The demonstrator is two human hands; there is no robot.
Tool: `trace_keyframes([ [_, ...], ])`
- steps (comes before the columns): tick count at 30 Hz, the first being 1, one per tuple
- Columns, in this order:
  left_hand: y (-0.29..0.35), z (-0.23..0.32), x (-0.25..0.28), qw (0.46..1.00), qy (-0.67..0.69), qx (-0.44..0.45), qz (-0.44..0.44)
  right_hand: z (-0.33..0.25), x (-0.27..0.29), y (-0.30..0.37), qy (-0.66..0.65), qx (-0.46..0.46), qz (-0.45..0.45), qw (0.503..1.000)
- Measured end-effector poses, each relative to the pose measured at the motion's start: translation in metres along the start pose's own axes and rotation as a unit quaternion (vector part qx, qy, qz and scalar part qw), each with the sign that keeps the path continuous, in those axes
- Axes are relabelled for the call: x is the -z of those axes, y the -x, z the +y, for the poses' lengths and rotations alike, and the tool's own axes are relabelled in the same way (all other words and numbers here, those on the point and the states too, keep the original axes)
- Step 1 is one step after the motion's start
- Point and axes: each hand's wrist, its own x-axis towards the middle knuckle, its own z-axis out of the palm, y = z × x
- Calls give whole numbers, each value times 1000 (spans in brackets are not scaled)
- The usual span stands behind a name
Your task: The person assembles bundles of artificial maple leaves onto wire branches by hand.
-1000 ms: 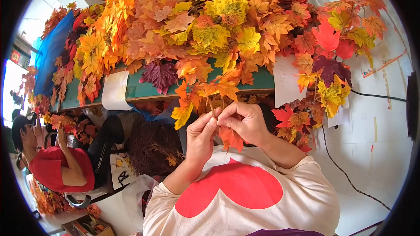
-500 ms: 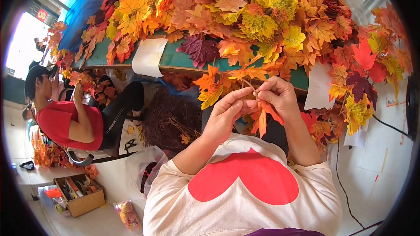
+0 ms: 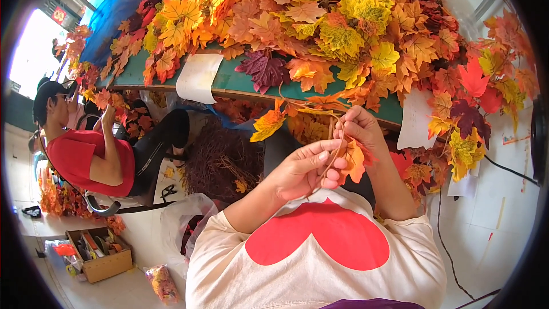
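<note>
Orange fabric leaves [image 3: 353, 160] on a thin stem [image 3: 331, 163] are being pinched by both hands, left hand [image 3: 306, 171] and right hand [image 3: 360, 131] closing around them.

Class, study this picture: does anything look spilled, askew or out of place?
Yes. Leaves from the heap spill over the green table edge, and loose ones lie on the floor below. Left hand and right hand hold a leaf sprig.

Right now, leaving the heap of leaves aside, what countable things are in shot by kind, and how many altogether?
Wearer's hands: 2, left hand and right hand, both on a leaf sprig
Leaf sprig in hand: 1
White paper sheets hanging off the green table edge: 2
Green table: 1
Cardboard box on the floor: 1
Seated co-worker: 1
Total: 8
</note>
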Motion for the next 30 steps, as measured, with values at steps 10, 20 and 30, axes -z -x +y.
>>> trace_keyframes([
  [10, -8, -10, -17, 988, 140, 48, 40, 10, -4, -5, -116, -49, -36, 991],
  [20, -7, 2, -18, 991, 22, -80, 104, -36, -8, -28, 254, 23, -38, 966],
  [30, -1, 3, -9, 994, 22, -66, 89, -78, -39, -83, 439, -8, -55, 897],
])
